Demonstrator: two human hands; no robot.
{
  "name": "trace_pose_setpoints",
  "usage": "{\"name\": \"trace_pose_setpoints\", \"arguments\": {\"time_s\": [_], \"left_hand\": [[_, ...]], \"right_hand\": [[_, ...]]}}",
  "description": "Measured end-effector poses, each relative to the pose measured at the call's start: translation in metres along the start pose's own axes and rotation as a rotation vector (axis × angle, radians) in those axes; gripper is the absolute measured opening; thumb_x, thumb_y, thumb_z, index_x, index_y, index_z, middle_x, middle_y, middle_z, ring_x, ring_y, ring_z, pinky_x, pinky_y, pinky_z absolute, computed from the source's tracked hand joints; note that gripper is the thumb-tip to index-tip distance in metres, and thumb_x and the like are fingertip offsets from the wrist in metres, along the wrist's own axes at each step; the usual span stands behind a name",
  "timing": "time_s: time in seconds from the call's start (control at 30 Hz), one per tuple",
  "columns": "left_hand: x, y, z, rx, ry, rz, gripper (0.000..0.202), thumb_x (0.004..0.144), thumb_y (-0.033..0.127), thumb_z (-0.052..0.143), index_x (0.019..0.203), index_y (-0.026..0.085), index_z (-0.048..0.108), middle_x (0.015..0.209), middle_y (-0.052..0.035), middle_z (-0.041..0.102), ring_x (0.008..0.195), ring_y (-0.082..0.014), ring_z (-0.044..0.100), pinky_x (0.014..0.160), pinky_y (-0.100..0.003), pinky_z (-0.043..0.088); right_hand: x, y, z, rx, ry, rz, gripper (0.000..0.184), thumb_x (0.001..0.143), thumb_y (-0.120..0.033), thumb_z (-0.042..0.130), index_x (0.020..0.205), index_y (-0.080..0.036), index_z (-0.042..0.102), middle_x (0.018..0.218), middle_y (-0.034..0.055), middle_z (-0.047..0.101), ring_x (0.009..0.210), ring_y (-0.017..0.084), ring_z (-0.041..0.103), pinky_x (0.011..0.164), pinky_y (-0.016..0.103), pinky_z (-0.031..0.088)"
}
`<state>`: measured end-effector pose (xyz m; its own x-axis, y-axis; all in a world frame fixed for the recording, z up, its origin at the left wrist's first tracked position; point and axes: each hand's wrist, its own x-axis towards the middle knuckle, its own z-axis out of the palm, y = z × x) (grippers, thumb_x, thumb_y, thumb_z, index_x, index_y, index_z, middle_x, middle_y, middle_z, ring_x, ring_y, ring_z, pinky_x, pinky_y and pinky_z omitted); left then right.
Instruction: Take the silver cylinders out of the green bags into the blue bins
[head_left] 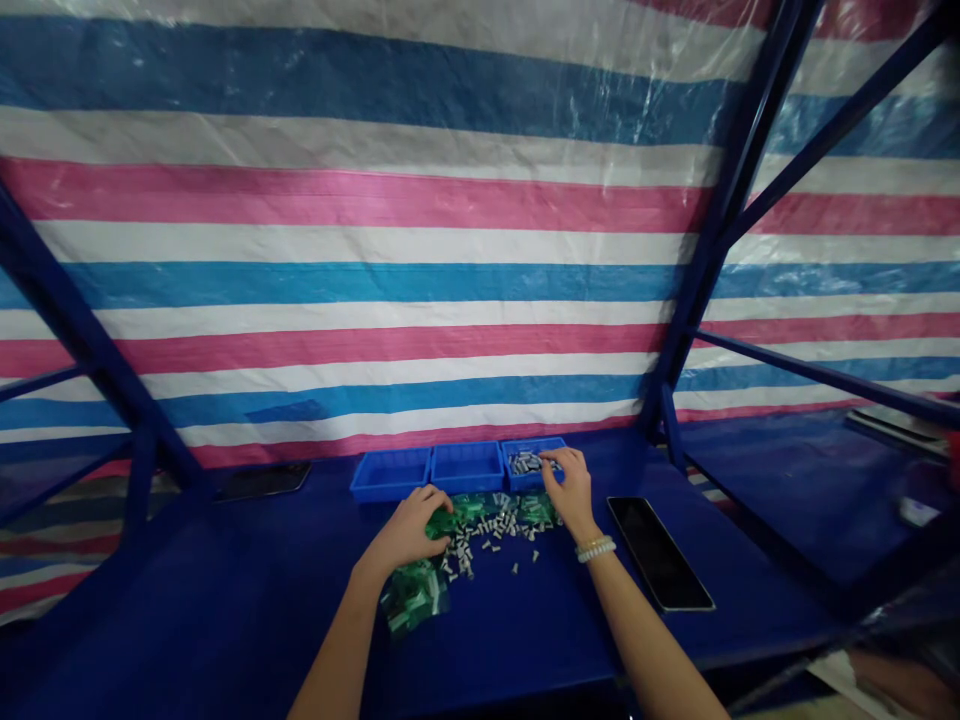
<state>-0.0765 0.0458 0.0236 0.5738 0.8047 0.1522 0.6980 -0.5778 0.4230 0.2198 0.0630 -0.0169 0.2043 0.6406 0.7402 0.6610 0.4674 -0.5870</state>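
Observation:
My left hand [409,527] rests at the left end of a pile of small silvery metal pieces [491,525], thumb and fingers apart and curved beside the green plastic packets [471,507]. Another green packet [415,594] lies just below that hand. My right hand [571,490], with a light bracelet at the wrist, reaches over the front right of the right-hand blue bin [512,483]. Its fingers are bent together at the similar metal pieces inside; whatever is between the fingertips is too small to make out. A few loose pieces lie scattered between my hands.
Left of that bin stand a middle blue bin [467,467] and a left blue bin [390,488]. A black tablet [661,555] lies right of my right arm, a dark flat device [264,482] at the back left. Blue metal posts [701,265] and a striped sheet [405,240] border the blue table [517,640].

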Motion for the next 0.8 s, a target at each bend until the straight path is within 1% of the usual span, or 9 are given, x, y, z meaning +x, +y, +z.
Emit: {"name": "trace_pose_setpoints", "arguments": {"time_s": [0.1,0.27,0.37,0.43,0.47,0.53,0.67,0.73,0.8], "left_hand": [[0.001,-0.001,-0.001,-0.028,0.079,-0.009,0.026,0.071,0.014,0.056,0.095,0.022,0.059,0.097,-0.0033,0.06,0.089,-0.0221,0.058,0.08,-0.032,0.044],[0.004,-0.005,-0.001,-0.031,0.17,-0.046,0.02,0.072,0.017,0.055,0.091,0.021,0.061,0.089,-0.0031,0.065,0.079,-0.0215,0.061,0.071,-0.03,0.045],[0.005,-0.008,0.001,-0.041,0.187,-0.039,0.02,0.072,0.017,0.055,0.09,0.021,0.062,0.089,-0.0031,0.066,0.08,-0.0219,0.062,0.072,-0.031,0.045],[0.005,-0.012,0.002,-0.043,0.196,-0.025,0.02,0.071,0.017,0.056,0.09,0.022,0.063,0.088,-0.0029,0.066,0.08,-0.0216,0.062,0.073,-0.031,0.045],[0.006,-0.013,0.003,-0.043,0.199,-0.02,0.02,0.071,0.016,0.055,0.09,0.022,0.063,0.089,-0.0029,0.067,0.08,-0.0214,0.062,0.073,-0.031,0.045],[0.007,-0.016,0.005,-0.04,0.204,-0.025,0.02,0.072,0.018,0.055,0.089,0.022,0.063,0.089,-0.0028,0.067,0.079,-0.0211,0.063,0.072,-0.031,0.045],[0.008,-0.018,0.006,-0.041,0.215,-0.044,0.019,0.072,0.018,0.055,0.088,0.022,0.064,0.087,-0.0028,0.068,0.079,-0.0212,0.063,0.071,-0.03,0.045],[0.008,-0.018,0.006,-0.042,0.217,-0.048,0.019,0.072,0.018,0.056,0.088,0.022,0.064,0.086,-0.0031,0.068,0.078,-0.0212,0.063,0.07,-0.03,0.045],[0.008,-0.017,0.006,-0.044,0.216,-0.04,0.018,0.072,0.017,0.056,0.088,0.021,0.064,0.086,-0.0031,0.068,0.078,-0.0211,0.063,0.071,-0.03,0.046]], "right_hand": [[0.0,0.0,0.0,0.016,-0.022,0.004,0.019,0.087,-0.021,0.049,0.086,-0.02,0.068,0.084,0.0072,0.069,0.091,0.026,0.056,0.086,0.041,0.045],[0.002,0.006,-0.003,0.049,-0.083,0.041,0.022,0.089,-0.022,0.046,0.093,-0.018,0.067,0.091,0.01,0.069,0.091,0.025,0.059,0.087,0.041,0.046],[0.002,0.009,-0.007,0.076,-0.25,0.034,0.02,0.086,-0.021,0.05,0.095,-0.018,0.068,0.083,0.0067,0.07,0.073,0.021,0.062,0.07,0.033,0.049],[0.001,0.009,-0.008,0.091,-0.411,0.001,0.013,0.081,-0.02,0.059,0.088,-0.02,0.07,0.071,0.0016,0.068,0.06,0.017,0.06,0.059,0.028,0.047],[0.001,0.009,-0.009,0.096,-0.483,-0.019,0.011,0.077,-0.019,0.064,0.085,-0.02,0.071,0.068,-0.0001,0.068,0.059,0.017,0.06,0.058,0.026,0.046],[-0.001,0.008,-0.01,0.099,-0.584,-0.055,0.015,0.069,-0.018,0.073,0.084,-0.021,0.072,0.072,-0.0004,0.069,0.069,0.019,0.063,0.067,0.028,0.048],[-0.006,0.008,-0.013,0.01,-0.758,-0.079,0.047,0.056,-0.024,0.085,0.101,-0.023,0.071,0.103,0.0052,0.069,0.101,0.028,0.06,0.091,0.039,0.044],[-0.009,0.01,-0.013,-0.058,-0.828,-0.057,0.058,0.053,-0.025,0.088,0.108,-0.025,0.069,0.11,0.0065,0.066,0.106,0.029,0.059,0.093,0.04,0.043],[-0.012,0.012,-0.014,-0.109,-0.838,-0.025,0.061,0.051,-0.022,0.088,0.11,-0.027,0.069,0.112,0.0057,0.066,0.106,0.029,0.06,0.091,0.038,0.044]]}}
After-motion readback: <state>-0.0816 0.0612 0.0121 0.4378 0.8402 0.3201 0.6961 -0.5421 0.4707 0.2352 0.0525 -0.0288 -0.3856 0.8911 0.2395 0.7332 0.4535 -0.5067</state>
